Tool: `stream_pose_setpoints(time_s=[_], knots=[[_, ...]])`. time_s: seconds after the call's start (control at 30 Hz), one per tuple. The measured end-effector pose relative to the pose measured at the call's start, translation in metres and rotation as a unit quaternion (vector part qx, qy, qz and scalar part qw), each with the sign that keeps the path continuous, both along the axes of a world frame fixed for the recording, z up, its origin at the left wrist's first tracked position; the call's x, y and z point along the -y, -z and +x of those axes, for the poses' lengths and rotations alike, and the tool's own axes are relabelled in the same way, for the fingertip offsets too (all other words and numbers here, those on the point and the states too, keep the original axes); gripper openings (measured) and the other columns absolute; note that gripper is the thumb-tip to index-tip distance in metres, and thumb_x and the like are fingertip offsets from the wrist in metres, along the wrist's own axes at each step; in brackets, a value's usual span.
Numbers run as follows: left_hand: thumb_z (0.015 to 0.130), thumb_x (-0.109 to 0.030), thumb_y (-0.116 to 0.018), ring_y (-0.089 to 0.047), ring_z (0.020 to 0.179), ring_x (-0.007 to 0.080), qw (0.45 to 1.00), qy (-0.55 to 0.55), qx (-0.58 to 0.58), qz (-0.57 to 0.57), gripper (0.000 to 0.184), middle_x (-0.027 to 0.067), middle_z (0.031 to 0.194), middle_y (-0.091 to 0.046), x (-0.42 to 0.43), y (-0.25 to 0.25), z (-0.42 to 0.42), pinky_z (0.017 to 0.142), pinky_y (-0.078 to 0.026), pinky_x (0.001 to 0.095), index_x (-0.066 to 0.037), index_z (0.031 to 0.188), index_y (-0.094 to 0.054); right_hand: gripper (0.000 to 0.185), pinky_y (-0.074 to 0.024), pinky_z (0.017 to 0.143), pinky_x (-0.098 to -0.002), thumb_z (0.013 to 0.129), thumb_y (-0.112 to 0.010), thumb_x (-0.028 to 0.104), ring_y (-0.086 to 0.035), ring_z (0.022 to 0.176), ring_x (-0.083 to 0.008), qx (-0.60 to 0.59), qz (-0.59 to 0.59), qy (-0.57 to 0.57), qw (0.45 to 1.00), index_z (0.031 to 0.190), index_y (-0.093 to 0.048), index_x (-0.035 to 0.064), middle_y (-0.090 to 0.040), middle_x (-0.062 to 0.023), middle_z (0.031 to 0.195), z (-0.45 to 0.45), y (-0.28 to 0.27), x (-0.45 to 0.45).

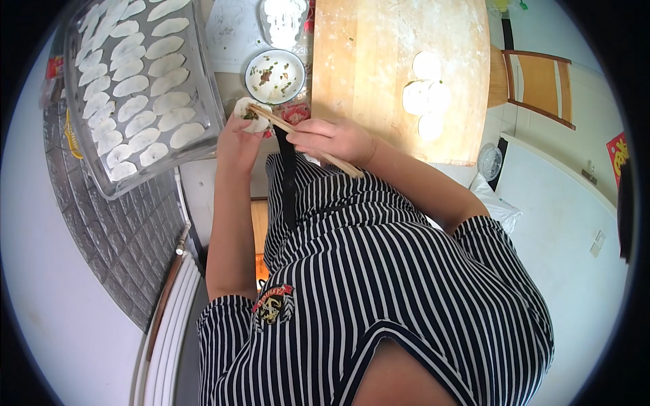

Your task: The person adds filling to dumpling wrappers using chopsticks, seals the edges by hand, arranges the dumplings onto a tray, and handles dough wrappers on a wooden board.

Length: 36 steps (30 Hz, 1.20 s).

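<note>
In my left hand [238,139] rests a round dumpling wrapper [261,124], cupped by the fingers, with a dark green filling [251,114] on it. My right hand [335,141] grips a pair of wooden chopsticks [281,124], whose tips touch the filling. Just beyond the wrapper stands a white bowl [298,91] with a dark rim, holding scraps of filling on its bottom and sides. Several round wrappers [425,98] lie on the floured wooden board [365,68] to the right.
At the left is a large tray [213,101] with rows of folded dumplings [167,103]. A container of white flour [284,20] stands behind the bowl. Beyond the board's right side is a wooden chair [539,88]. A white radiator [172,321] is at lower left.
</note>
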<state>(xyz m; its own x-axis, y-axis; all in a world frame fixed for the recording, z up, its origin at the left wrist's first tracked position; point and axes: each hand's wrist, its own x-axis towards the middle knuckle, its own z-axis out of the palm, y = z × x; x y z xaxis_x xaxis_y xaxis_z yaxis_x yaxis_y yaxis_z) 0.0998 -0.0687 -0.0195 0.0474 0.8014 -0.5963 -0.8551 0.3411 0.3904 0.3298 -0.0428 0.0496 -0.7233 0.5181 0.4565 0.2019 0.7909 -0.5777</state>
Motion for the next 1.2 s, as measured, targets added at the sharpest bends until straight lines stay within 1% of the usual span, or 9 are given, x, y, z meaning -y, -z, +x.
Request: stream_pose_setpoints(time_s=[0.27,0.5,0.57,0.6,0.77,0.87,0.93,1.07,1.2], knots=[[0.102,-0.013,-0.039,-0.05,0.129,0.0272,0.988,-0.075,0.119,-0.061,0.033,0.0142,0.133,-0.057,-0.011,-0.043,0.001,0.113,-0.036,0.0464,0.004,0.128,-0.049,0.036,-0.0572,0.075,-0.031,0.08,-0.068,0.003,-0.067,0.092,-0.0254,0.047,0.018,-0.069,0.996,0.116,-0.066,0.005,-0.062,-0.0109,0.109,0.018,-0.025,-0.007],[0.102,-0.014,-0.039,-0.048,0.131,0.0298,0.985,-0.117,0.123,-0.042,0.034,0.0152,0.136,-0.055,-0.028,-0.041,-0.009,0.113,-0.036,0.0469,0.004,0.13,-0.048,0.036,-0.0584,0.077,-0.0303,0.084,-0.065,0.005,-0.066,0.095,-0.0247,0.112,0.054,-0.036,0.992,0.12,-0.065,0.0107,-0.062,-0.0089,0.108,0.057,-0.025,-0.015],[0.102,-0.015,-0.038,-0.049,0.13,0.0307,0.99,-0.084,0.108,-0.041,0.034,0.0153,0.135,-0.055,-0.028,-0.046,-0.013,0.113,-0.036,0.0468,0.004,0.129,-0.048,0.036,-0.0563,0.086,-0.0317,0.091,-0.059,0.012,-0.064,0.099,-0.0232,0.209,0.015,0.003,0.978,0.127,-0.059,0.0197,-0.062,-0.0095,0.112,0.072,-0.019,-0.018],[0.102,-0.015,-0.038,-0.049,0.13,0.0307,0.99,-0.083,0.107,-0.037,0.034,0.0153,0.135,-0.055,-0.027,-0.049,-0.014,0.113,-0.036,0.0468,0.004,0.129,-0.048,0.035,-0.0551,0.089,-0.0327,0.095,-0.053,0.012,-0.062,0.104,-0.0255,0.266,-0.102,0.012,0.959,0.129,-0.057,0.0193,-0.061,-0.0101,0.116,0.076,-0.026,-0.022],[0.104,-0.02,-0.034,-0.049,0.13,0.031,0.991,-0.024,0.123,0.039,0.037,0.0149,0.136,-0.055,-0.023,-0.06,-0.017,0.113,-0.036,0.0479,0.002,0.129,-0.049,0.038,-0.0503,0.097,-0.0361,0.093,-0.051,0.01,-0.057,0.113,-0.0284,0.293,0.059,0.045,0.953,0.13,-0.055,0.0162,-0.056,-0.0099,0.125,0.087,-0.003,-0.048],[0.103,-0.016,-0.037,-0.048,0.131,0.0328,0.989,0.014,0.13,0.063,0.036,0.0161,0.138,-0.052,-0.024,-0.069,-0.016,0.112,-0.036,0.05,0.004,0.131,-0.046,0.041,-0.0471,0.103,-0.0356,0.089,-0.056,0.008,-0.054,0.119,-0.0303,0.32,-0.101,0.036,0.941,0.13,-0.057,0.0142,-0.054,-0.0121,0.13,0.079,0.004,-0.062],[0.104,-0.018,-0.037,-0.048,0.131,0.0331,0.989,0.029,0.128,0.07,0.037,0.0161,0.139,-0.052,-0.026,-0.075,-0.016,0.112,-0.036,0.0499,0.004,0.132,-0.046,0.042,-0.0436,0.107,-0.0362,0.089,-0.054,0.008,-0.051,0.125,-0.0309,0.288,0.085,-0.002,0.954,0.13,-0.056,0.011,-0.053,-0.0114,0.132,0.086,0.023,-0.068],[0.105,-0.021,-0.033,-0.047,0.132,0.0326,0.987,0.055,0.14,0.056,0.039,0.0169,0.141,-0.05,-0.031,-0.09,-0.014,0.112,-0.036,0.0482,0.004,0.132,-0.046,0.042,-0.0421,0.11,-0.0362,0.088,-0.053,0.006,-0.048,0.129,-0.0307,0.296,0.091,-0.017,0.951,0.131,-0.055,0.0102,-0.053,-0.0119,0.133,0.095,0.026,-0.07],[0.106,-0.022,-0.032,-0.048,0.131,0.0317,0.99,0.075,0.099,0.063,0.04,0.0178,0.141,-0.05,-0.037,-0.114,-0.008,0.113,-0.036,0.0465,0.004,0.133,-0.045,0.041,-0.042,0.109,-0.0385,0.085,-0.063,0.009,-0.048,0.129,-0.0296,0.259,0.096,0.024,0.961,0.126,-0.06,0.0114,-0.051,-0.013,0.136,0.082,-0.007,-0.059]])
